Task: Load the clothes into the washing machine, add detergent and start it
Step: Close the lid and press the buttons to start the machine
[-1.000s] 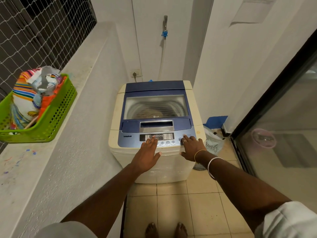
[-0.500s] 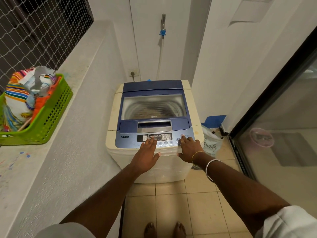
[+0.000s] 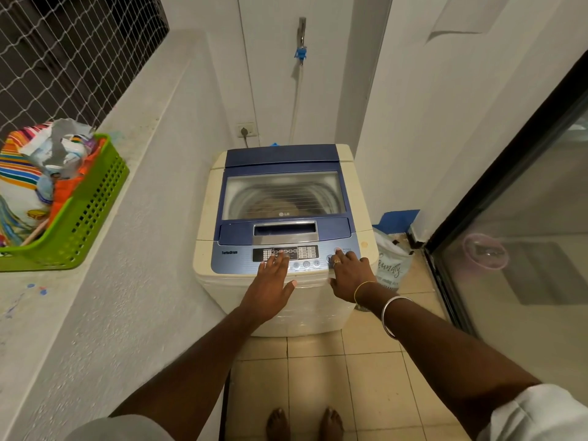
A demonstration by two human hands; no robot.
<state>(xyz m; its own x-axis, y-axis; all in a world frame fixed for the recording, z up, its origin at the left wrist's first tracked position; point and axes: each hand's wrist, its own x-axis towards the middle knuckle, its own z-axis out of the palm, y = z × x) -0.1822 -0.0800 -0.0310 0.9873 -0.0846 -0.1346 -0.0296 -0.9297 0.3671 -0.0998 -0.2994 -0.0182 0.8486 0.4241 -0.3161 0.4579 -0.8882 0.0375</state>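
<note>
Dim, even indoor light w/ soft shadows, wide-angle bowing at edges, reflections on glass door (image 3: 525, 249), focus sharp.

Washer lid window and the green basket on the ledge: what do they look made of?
Lid window: clear glass or hard plastic, I can't tell which; glossy, the ribbed drum shows through, framed in smooth blue plastic. Green basket: moulded plastic, slightly shiny, with a regular grid of holes in its walls.

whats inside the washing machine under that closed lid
Through the clear window of the blue lid on the cream top-loading washing machine, the ribbed metal drum shows, with a tan heap low in it, probably clothes. Glare and blue framing hide the rest; detergent cannot be made out.
</note>
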